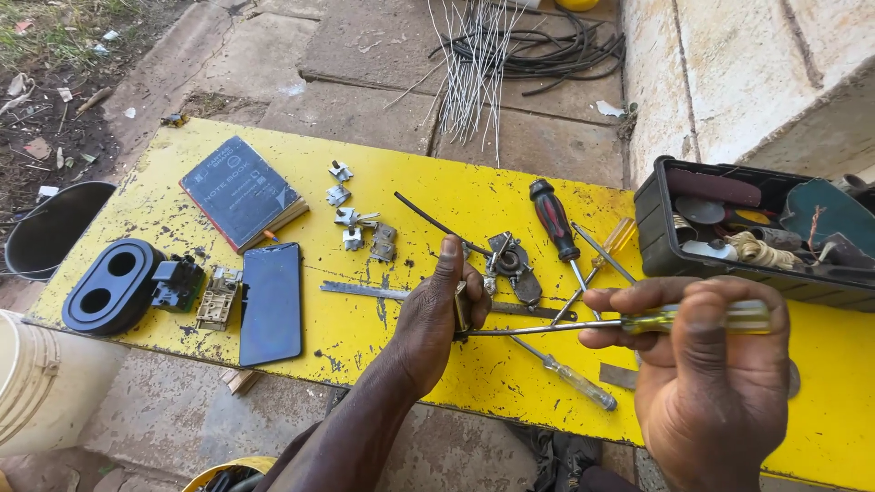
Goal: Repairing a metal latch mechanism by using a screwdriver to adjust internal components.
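Note:
My left hand (436, 314) pinches a small metal part (462, 308) upright over the yellow table (410, 360). My right hand (706, 383) grips a screwdriver with a clear yellow handle (720, 318); its long shaft (538, 330) runs left and its tip meets the small part. A thin black wire (437, 221) rises from near the part toward the upper left. Just beyond my left hand lies a grey metal mechanism (510, 264).
On the table lie a red-and-black screwdriver (553, 219), another clear-handled screwdriver (570, 378), a flat metal strip (365, 291), small metal clips (351, 219), a dark notebook (239, 191), a phone (272, 302), black plastic housings (114, 284) and a black toolbox (756, 228). Wires (510, 55) lie on the ground.

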